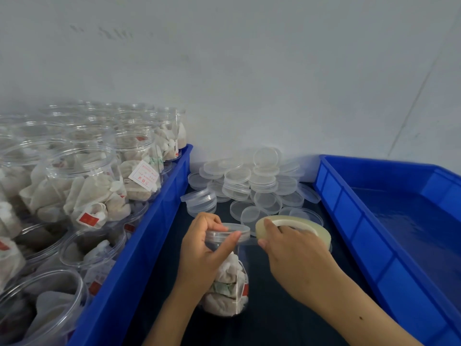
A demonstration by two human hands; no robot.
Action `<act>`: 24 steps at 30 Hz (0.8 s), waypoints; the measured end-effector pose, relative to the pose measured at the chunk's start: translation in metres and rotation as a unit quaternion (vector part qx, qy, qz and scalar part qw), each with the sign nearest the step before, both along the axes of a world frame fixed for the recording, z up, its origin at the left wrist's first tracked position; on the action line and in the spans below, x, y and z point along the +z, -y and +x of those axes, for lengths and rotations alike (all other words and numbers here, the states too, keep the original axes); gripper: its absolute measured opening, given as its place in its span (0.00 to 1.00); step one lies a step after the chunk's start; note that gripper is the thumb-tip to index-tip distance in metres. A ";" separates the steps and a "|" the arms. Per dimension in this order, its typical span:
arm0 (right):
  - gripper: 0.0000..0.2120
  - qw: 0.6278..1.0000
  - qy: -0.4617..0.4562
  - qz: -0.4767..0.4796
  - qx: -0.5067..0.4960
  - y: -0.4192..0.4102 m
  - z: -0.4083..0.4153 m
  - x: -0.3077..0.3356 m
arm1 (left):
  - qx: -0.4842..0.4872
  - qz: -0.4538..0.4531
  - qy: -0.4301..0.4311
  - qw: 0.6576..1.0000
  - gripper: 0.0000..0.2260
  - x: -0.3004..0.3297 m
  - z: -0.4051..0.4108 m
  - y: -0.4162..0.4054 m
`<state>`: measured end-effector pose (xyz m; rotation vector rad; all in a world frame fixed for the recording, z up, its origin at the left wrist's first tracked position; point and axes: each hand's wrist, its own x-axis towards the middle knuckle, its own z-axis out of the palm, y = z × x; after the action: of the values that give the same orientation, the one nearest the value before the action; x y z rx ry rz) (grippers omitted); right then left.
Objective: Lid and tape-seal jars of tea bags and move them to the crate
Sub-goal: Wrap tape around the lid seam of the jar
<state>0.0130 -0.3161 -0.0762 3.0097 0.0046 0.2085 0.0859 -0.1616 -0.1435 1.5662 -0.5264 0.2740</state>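
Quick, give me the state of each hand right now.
Left hand: grips the lidded jar near its lid.
Right hand: holds the tape roll beside the jar's lid.

Red print on paper slip (144, 175) — illegible.

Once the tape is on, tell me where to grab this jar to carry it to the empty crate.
Grip the jar round its clear wall just under the lid, coming from the left as the left hand already does. It stands upright and round, and the right hand with the tape roll crowds its right.
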 end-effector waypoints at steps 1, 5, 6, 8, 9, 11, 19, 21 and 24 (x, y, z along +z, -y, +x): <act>0.24 1.000 -0.003 0.006 0.002 -0.001 0.001 0.000 | -0.007 -0.011 -0.003 1.000 0.13 -0.001 0.001 -0.002; 0.26 0.998 0.021 0.047 0.037 -0.005 0.005 -0.002 | -0.043 -0.031 -0.004 0.999 0.18 -0.002 0.007 -0.009; 0.27 0.997 0.024 0.055 0.043 -0.006 0.006 -0.002 | -0.059 -0.033 -0.004 0.998 0.18 -0.002 0.008 -0.011; 0.28 0.996 0.020 0.065 0.051 -0.007 0.005 -0.002 | -0.086 -0.029 -0.005 0.996 0.17 -0.001 0.010 -0.013; 0.29 0.996 0.016 0.068 0.055 -0.007 0.004 -0.002 | -0.099 -0.030 -0.007 0.995 0.16 0.000 0.011 -0.015; 0.29 0.996 0.009 0.070 0.059 -0.007 0.002 -0.001 | -0.123 -0.021 -0.007 0.992 0.15 0.002 0.013 -0.018; 0.36 0.998 -0.030 0.030 0.036 -0.012 -0.004 0.003 | 0.002 0.129 0.144 0.981 0.13 0.005 -0.002 -0.022; 0.36 0.998 -0.027 0.035 0.037 -0.013 -0.004 0.002 | 0.048 0.101 0.129 0.985 0.13 0.001 -0.013 -0.013; 0.35 0.998 -0.007 0.048 0.038 -0.013 -0.004 -0.004 | 0.094 0.084 0.080 0.989 0.13 -0.004 -0.018 -0.002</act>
<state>0.0087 -0.3031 -0.0799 3.1089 0.1136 0.1992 0.0680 -0.1598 -0.1472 1.7708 -0.5378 0.5130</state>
